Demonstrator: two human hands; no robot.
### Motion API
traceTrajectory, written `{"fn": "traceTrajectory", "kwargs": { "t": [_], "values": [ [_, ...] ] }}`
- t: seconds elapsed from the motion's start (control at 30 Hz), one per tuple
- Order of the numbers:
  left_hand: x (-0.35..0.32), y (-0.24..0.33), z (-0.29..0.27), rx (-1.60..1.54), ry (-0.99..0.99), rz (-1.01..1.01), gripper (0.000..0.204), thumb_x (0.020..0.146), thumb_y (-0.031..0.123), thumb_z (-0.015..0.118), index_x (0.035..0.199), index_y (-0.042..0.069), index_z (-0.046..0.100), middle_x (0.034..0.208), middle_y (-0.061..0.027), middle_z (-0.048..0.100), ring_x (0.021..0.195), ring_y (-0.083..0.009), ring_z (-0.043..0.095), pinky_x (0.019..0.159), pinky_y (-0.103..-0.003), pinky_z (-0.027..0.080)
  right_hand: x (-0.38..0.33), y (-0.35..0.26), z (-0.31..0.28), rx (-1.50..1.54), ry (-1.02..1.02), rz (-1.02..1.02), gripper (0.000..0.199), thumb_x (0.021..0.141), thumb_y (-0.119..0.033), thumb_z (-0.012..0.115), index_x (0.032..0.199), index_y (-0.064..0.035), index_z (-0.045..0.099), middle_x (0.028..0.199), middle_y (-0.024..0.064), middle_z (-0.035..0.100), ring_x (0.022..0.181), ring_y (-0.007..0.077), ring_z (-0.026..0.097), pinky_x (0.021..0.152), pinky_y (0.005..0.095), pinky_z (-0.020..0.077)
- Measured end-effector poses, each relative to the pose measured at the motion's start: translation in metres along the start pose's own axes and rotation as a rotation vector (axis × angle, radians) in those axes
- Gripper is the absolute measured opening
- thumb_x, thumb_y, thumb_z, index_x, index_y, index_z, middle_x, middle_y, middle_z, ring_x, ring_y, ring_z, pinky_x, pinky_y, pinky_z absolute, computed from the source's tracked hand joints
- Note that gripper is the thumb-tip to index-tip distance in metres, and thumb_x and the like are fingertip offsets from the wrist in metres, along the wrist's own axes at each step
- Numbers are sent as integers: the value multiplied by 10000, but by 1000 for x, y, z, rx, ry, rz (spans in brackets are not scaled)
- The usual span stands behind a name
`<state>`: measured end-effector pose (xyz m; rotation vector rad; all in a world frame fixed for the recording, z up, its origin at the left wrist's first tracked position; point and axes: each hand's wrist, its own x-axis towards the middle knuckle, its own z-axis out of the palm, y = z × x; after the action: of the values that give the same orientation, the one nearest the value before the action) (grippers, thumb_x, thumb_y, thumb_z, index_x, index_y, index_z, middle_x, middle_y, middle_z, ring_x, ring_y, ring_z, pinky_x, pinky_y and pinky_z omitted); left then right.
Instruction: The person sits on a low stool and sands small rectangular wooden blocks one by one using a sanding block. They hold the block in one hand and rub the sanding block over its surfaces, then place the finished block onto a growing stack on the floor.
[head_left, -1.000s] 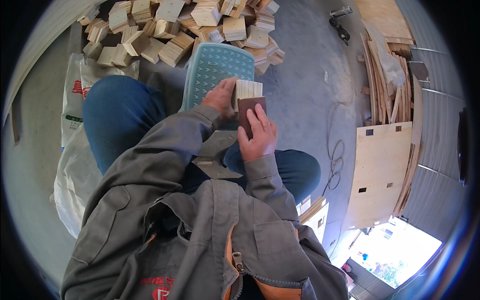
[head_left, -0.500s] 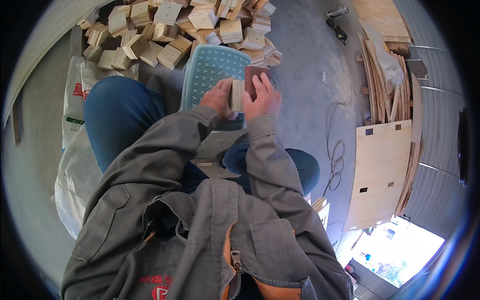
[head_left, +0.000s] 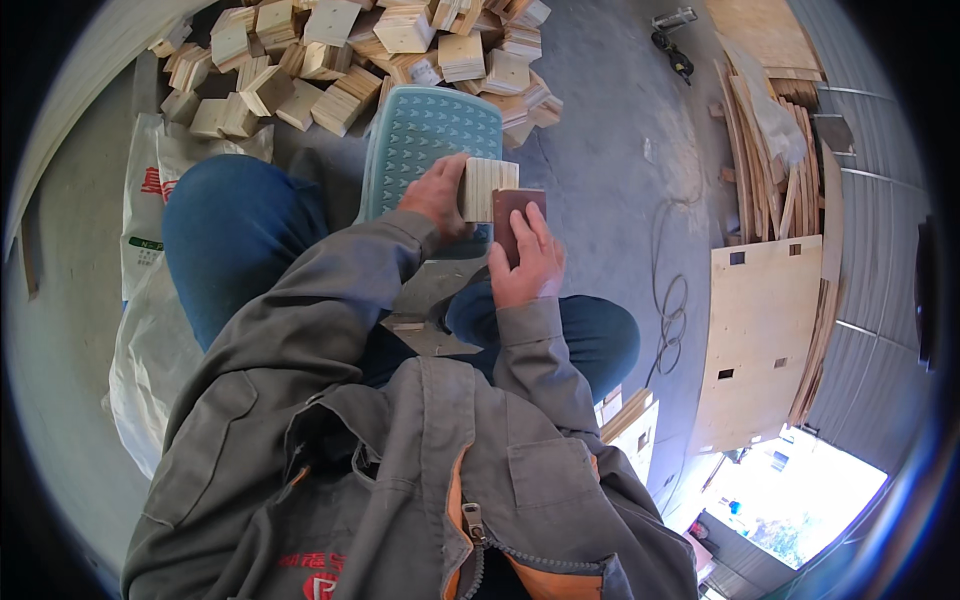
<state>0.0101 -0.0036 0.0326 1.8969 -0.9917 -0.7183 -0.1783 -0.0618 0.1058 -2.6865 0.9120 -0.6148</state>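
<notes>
My left hand (head_left: 440,200) grips a squarish stack of plywood pieces (head_left: 490,188), layered edges up, on the right side of a light blue plastic stool (head_left: 430,130) with a studded top. My right hand (head_left: 530,255) is closed on a dark reddish-brown sanding block (head_left: 520,222), its fingers lying over the block's face. The block overlaps the stack's lower right corner. The undersides of both the block and the stack are hidden, as is my left thumb in part.
Beyond the stool lies a heap of square plywood blocks (head_left: 345,95). White plastic sacks (head_left: 150,320) spread at the left. Plywood sheets and strips (head_left: 765,340) lean along the right wall. A cord (head_left: 672,320) coils on the floor; a power tool (head_left: 675,50) lies far right.
My right hand has drawn the sanding block down toward me, uncovering more of the plywood stack. My left hand stays nearly in place.
</notes>
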Motion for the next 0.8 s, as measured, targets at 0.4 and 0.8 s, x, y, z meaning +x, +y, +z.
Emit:
{"fn": "traceTrajectory", "kwargs": {
  "t": [0.4,0.8],
  "values": [
    [0,3,0,25,7,4,1012,646,230,932,1519,169,423,1486,-168,534,1336,-419,575,1104,-488,509,117,38,39,-29,-48,213,544,827,-246,764,1357,-131,728,1526,106,618,1204,379,638,1100,476,471],
    [1,2,0,15,-19,11,932,698,252,879,1512,179,433,1494,-154,533,1377,-388,547,1110,-507,468,-23,11,-10,-21,-2,27,581,820,-159,789,1389,-108,686,1549,143,577,1238,384,610,1088,505,464]
  ]
}}
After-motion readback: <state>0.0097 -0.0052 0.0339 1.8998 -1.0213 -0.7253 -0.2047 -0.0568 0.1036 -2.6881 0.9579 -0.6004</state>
